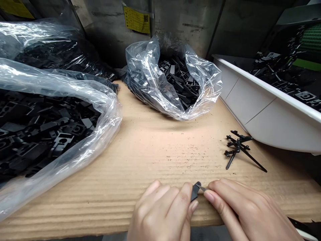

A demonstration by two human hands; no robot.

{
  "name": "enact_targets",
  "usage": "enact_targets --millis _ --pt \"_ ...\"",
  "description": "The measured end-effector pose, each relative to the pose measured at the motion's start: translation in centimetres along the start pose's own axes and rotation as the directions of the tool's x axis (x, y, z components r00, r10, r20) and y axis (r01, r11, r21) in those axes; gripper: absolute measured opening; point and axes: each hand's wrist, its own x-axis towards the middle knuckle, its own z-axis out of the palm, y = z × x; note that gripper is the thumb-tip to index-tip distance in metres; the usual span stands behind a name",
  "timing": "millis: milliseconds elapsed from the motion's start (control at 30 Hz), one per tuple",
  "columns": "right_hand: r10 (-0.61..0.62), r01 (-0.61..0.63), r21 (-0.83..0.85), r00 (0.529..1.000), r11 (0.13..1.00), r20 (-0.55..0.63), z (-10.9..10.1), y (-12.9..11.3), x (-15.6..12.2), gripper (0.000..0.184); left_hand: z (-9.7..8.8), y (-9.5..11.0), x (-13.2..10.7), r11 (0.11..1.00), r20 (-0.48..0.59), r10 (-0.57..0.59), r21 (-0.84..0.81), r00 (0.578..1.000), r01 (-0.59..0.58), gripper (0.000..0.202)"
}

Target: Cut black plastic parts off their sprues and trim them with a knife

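Near the front edge of the cardboard-covered table, my left hand (164, 212) is closed around a small black plastic part (195, 191), whose flat end sticks out past the fingers. My right hand (247, 207) pinches a thin, pointed grey blade (202, 188). Its tip touches the upper end of the part, or lies right at it. The blade's handle, if there is one, is hidden inside the right hand. Beyond that hand, a black branched plastic sprue (238, 147) lies on the cardboard.
An open clear bag (110, 110) of black parts fills the left, with another bag (57, 50) behind it. A smaller open bag (173, 110) of black pieces stands at the back. On the right is a white bin (273, 117) holding black parts. Dark crumbs dot the cardboard (140, 147).
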Motion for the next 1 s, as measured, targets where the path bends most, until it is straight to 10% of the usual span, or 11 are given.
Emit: enact_targets --millis 433,800,1000 --pt "0.299 -0.299 -0.005 0.953 0.954 0.045 -0.5 -1.7 1.3 0.026 0.1 0.3 -0.1 0.996 -0.041 0.091 0.011 0.995 -0.091 0.019" --pt "0.228 -0.227 0.101 0.974 0.969 -0.002 -0.8 -1.6 1.4 0.027 -0.7 0.2 0.1 0.981 0.009 -0.018 -0.194 1.0 0.019 0.015" --pt "0.127 -0.125 0.026 0.97 0.992 -0.206 0.4 0.5 1.3 0.031 -2.5 -0.9 -0.1 0.571 0.182 -0.473 -0.681 0.862 0.458 0.022"
